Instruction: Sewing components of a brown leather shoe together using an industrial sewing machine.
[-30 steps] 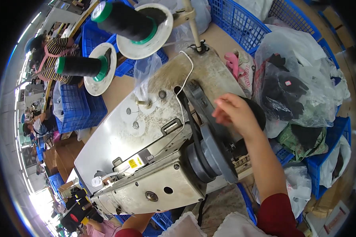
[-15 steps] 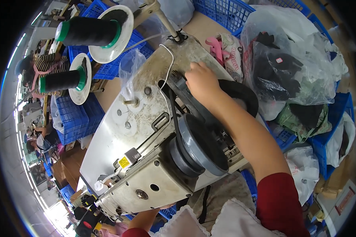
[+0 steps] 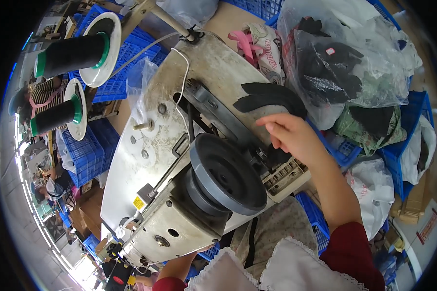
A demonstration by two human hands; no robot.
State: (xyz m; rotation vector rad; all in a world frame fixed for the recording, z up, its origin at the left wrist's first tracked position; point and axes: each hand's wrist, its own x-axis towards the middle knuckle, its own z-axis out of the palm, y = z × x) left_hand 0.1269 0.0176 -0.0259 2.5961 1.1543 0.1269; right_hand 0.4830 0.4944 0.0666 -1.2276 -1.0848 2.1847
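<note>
The right hand [image 3: 292, 137] reaches over the off-white metal sewing machine [image 3: 179, 145], its fingers loosely spread and clamped on nothing. The fingertips lie just beside the curved black fabric piece [image 3: 269, 99], which rests on top of the machine body; whether they touch it cannot be determined. The grey round handwheel [image 3: 226, 174] sits below and to the left of this hand.

Only the forearm of the left arm shows, under the machine at the lower edge; the left hand is hidden.

Containers: the clear plastic bag [image 3: 344, 63] to the right holds dark fabric pieces and green cloth. Blue plastic crates [image 3: 107, 87] stand behind the machine on the left; their contents cannot be made out. Another blue crate [image 3: 412, 121] on the right holds bagged cloth.

Two cones of dark thread [image 3: 70, 53] with green ends stand on white discs at upper left.
</note>
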